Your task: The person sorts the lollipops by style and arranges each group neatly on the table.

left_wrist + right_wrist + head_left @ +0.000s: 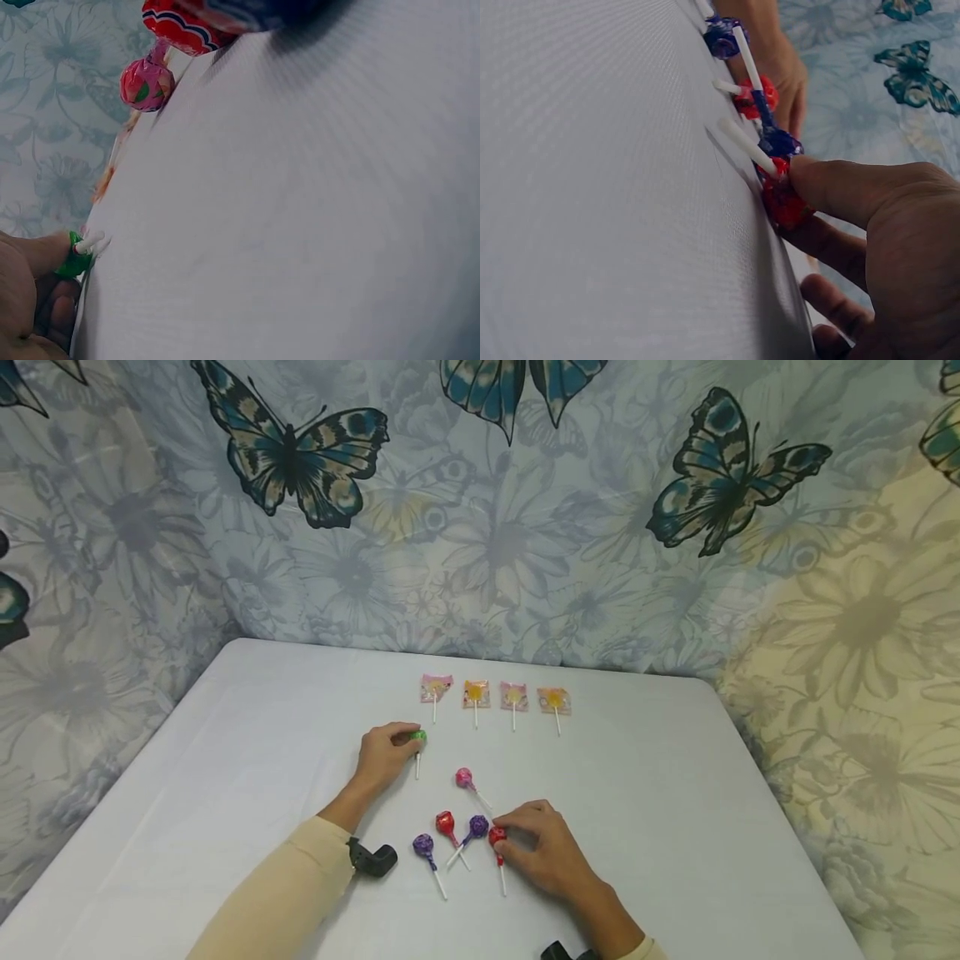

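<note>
My left hand (384, 754) pinches the head of a green-wrapped lollipop (418, 737), whose white stick points toward me. The same green lollipop (75, 259) shows between thumb and fingers at the lower left of the left wrist view. Nearer to me, my right hand (546, 847) pinches a red lollipop (497, 836) by its head, between thumb and forefinger in the right wrist view (787, 202). Just left of it lie a purple lollipop (478, 826) and another red one (445, 822), their sticks crossing. A second purple lollipop (423, 845) lies farther left, and a pink one (464, 778) lies beyond.
Several flat lollipops in clear wrappers, among them an orange one (555, 700) and a pink one (436, 688), form a row toward the back of the white table (637, 777). Behind the table hangs butterfly-patterned cloth (495, 552).
</note>
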Demonstrator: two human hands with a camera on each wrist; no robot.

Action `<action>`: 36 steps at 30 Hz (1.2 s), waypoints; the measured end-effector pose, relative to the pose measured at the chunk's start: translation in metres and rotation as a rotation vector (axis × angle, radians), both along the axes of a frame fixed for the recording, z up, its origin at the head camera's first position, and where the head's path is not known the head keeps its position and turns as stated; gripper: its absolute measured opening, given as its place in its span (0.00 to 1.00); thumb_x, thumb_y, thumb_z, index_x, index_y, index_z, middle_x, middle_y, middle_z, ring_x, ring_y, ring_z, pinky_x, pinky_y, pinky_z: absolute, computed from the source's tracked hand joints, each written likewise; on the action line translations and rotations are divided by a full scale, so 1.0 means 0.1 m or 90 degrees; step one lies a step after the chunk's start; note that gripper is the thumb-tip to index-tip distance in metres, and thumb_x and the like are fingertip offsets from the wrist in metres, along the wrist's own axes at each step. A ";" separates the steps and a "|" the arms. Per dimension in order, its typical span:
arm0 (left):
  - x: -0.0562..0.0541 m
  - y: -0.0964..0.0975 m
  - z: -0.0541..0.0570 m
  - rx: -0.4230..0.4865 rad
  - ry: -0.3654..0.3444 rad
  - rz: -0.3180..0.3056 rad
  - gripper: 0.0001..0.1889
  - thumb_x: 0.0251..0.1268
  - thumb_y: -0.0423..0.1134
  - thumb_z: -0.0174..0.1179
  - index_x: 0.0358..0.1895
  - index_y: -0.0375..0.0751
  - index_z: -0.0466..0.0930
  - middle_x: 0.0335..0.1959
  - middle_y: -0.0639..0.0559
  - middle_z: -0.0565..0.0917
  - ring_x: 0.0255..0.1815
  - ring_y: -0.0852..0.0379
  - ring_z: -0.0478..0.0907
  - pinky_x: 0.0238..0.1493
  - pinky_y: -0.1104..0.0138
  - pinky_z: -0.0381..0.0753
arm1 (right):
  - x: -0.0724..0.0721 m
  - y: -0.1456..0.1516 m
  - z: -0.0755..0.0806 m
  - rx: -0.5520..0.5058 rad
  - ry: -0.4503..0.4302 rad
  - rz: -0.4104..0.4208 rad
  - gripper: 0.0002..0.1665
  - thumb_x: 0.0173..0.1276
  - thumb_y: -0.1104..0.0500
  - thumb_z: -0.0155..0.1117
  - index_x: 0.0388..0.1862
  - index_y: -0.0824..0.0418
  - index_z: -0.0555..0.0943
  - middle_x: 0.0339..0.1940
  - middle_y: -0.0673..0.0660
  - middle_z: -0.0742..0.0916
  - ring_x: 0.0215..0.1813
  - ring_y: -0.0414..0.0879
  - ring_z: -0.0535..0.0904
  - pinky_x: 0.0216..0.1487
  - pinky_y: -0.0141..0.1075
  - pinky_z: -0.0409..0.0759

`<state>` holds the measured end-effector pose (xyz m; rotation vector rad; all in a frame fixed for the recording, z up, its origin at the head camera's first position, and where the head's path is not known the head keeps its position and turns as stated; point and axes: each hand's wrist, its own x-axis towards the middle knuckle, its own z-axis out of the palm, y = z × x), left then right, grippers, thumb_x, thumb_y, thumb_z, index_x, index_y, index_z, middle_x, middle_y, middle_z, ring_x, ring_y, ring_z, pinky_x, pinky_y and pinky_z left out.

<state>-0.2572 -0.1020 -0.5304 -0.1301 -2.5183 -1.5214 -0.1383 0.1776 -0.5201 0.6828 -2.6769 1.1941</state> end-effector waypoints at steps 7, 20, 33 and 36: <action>0.02 0.00 0.03 -0.019 -0.015 0.002 0.13 0.59 0.33 0.68 0.47 0.36 0.85 0.38 0.47 0.85 0.38 0.53 0.79 0.42 0.61 0.79 | 0.01 -0.01 0.01 -0.004 0.036 0.013 0.17 0.49 0.60 0.78 0.40 0.50 0.88 0.37 0.38 0.84 0.45 0.40 0.73 0.45 0.42 0.72; 0.03 0.00 0.01 -0.017 -0.025 0.009 0.12 0.60 0.33 0.67 0.47 0.38 0.85 0.35 0.50 0.82 0.37 0.54 0.77 0.41 0.62 0.77 | 0.00 0.03 0.08 -0.082 0.001 0.028 0.14 0.57 0.59 0.75 0.43 0.55 0.87 0.39 0.38 0.84 0.45 0.39 0.78 0.47 0.40 0.77; 0.03 0.02 0.04 -0.021 -0.034 0.013 0.12 0.61 0.33 0.66 0.48 0.38 0.84 0.37 0.48 0.83 0.39 0.52 0.77 0.43 0.61 0.77 | 0.10 -0.03 0.65 -0.181 0.054 0.056 0.15 0.57 0.72 0.70 0.44 0.66 0.84 0.36 0.54 0.86 0.38 0.47 0.80 0.40 0.43 0.81; 0.03 0.02 0.05 -0.023 -0.033 0.012 0.12 0.61 0.32 0.66 0.48 0.38 0.84 0.37 0.48 0.83 0.39 0.52 0.77 0.43 0.60 0.77 | 0.10 -0.03 0.77 -0.180 0.059 0.063 0.15 0.58 0.72 0.70 0.45 0.66 0.83 0.38 0.53 0.86 0.40 0.46 0.80 0.44 0.41 0.81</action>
